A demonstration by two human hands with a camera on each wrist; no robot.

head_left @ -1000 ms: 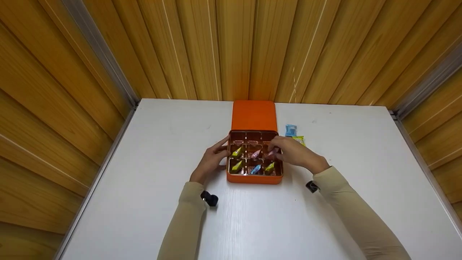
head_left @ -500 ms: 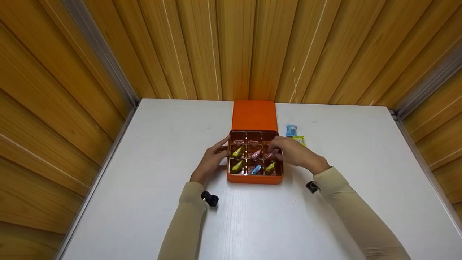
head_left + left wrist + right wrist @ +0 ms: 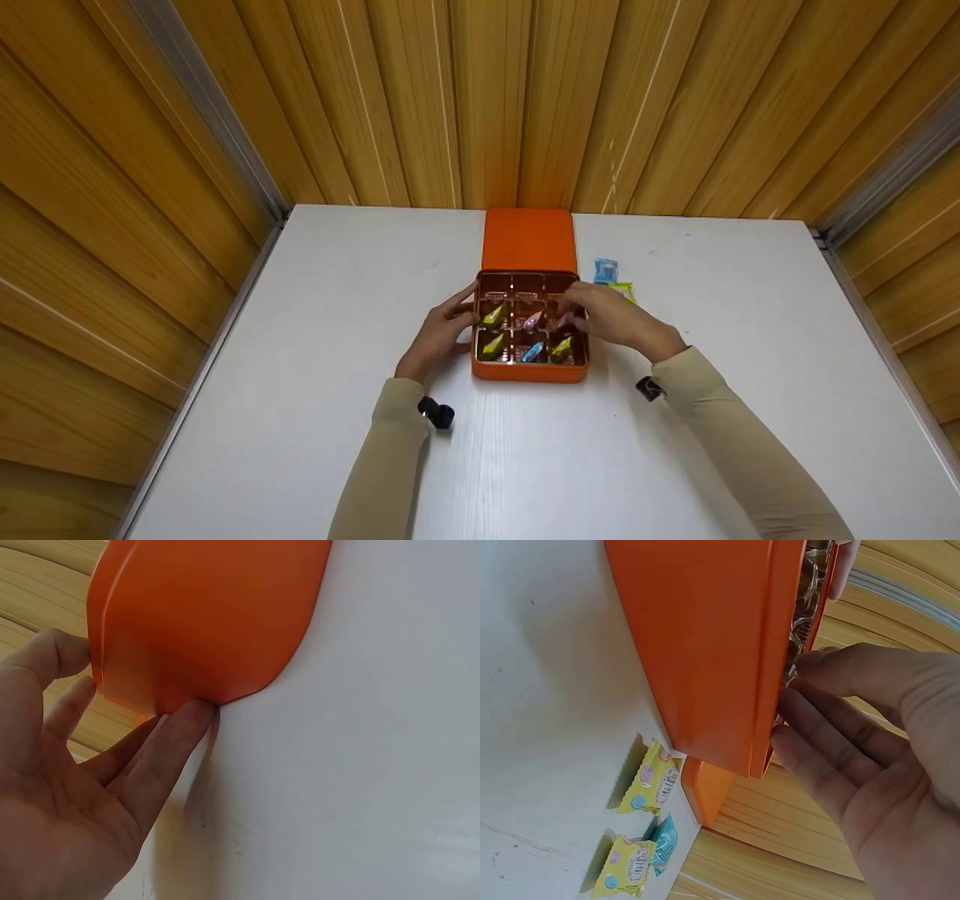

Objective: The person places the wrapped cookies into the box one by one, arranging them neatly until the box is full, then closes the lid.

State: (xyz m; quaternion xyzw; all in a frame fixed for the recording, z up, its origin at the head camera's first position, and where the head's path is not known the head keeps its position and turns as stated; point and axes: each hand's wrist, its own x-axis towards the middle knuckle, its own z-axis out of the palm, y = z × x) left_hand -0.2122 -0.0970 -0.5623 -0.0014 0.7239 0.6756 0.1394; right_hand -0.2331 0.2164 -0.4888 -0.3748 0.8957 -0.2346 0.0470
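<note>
Shift: pink candy, visible beneath the right hand (image 3: pixel 621 319) a second ago, now hidden by it.
Right grasp: fingertips inside orange box (image 3: pixel 529 372), middle-right compartment; grip cannot be told.
Left hand (image 3: pixel 435 336): fingers extended, touching box side.
Surroundings: orange lid (image 3: pixel 529 238) behind; two yellow candies (image 3: pixel 651 778), blue candy (image 3: pixel 664 844) beside.
Print: yellow candies' lettering unreadable.

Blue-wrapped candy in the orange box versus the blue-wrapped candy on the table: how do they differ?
Place: the boxed candy sits in the front-middle compartment of the orange box; the loose candy is on the white table.
Look: in the head view the boxed candy appears slim and slanted, the loose candy broader.
Shared: both have blue wrappers.
</note>
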